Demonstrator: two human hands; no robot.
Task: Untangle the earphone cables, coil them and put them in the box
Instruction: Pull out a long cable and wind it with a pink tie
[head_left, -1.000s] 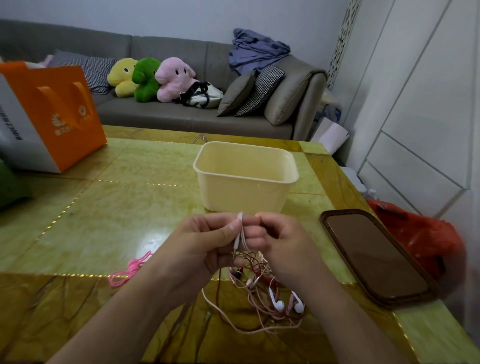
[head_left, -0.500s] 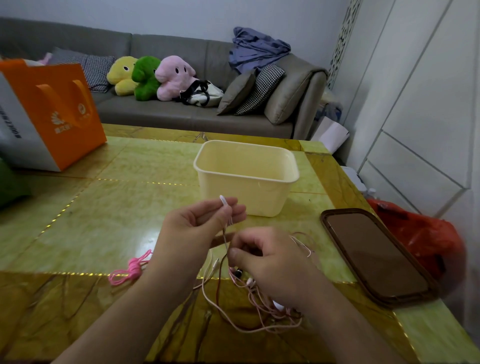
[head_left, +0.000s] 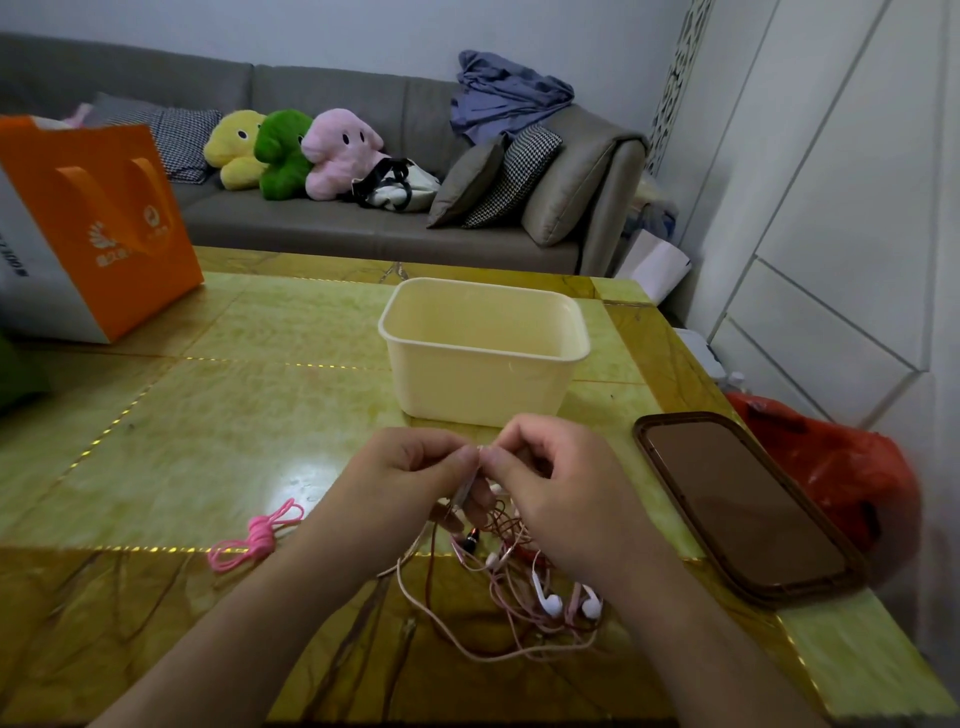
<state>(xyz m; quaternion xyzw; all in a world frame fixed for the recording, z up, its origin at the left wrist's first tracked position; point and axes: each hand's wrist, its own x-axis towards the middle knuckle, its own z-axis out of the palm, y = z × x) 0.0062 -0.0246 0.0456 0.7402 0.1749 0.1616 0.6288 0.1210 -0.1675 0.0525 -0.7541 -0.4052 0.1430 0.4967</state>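
At six o'clock of the box (head_left: 483, 384), the right hand (head_left: 566, 499) has risen to rejoin the left hand (head_left: 400, 493); both pinch the tangled earphone cables (head_left: 498, 582), so untangling continues.

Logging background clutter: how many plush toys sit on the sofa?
3, side by side on the grey sofa: yellow plush toy, green plush toy, pink plush toy. More may be hidden.
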